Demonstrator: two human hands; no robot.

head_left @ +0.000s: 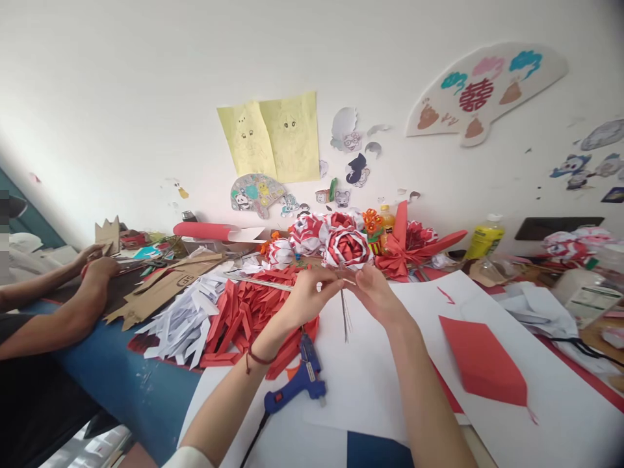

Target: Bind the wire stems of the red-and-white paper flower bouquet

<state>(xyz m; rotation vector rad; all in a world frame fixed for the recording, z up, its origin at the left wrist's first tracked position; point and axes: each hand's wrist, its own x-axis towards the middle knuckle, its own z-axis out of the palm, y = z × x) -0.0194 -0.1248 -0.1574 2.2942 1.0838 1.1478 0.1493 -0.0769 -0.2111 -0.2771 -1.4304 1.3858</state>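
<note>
Both my hands are closed at the base of a red-and-white folded paper flower [348,248]. Thin wires [346,318] hang below it between the hands. Fingertips of my left hand [312,296] pinch the wires from the left, and a few more thin wires [258,281] stick out leftward beside that hand. My right hand [379,296] pinches at the same spot from the right; its exact grip is partly hidden. Beneath my left forearm lies a blue glue gun [302,380] on white paper [361,383].
Piles of folded red paper strips [244,305] and white strips [182,318] lie to the left, near cut cardboard [160,292]. Another person's hands [100,266] work at far left. More paper flowers [308,234], a yellow bottle [485,237] and red paper [487,364] stand or lie around.
</note>
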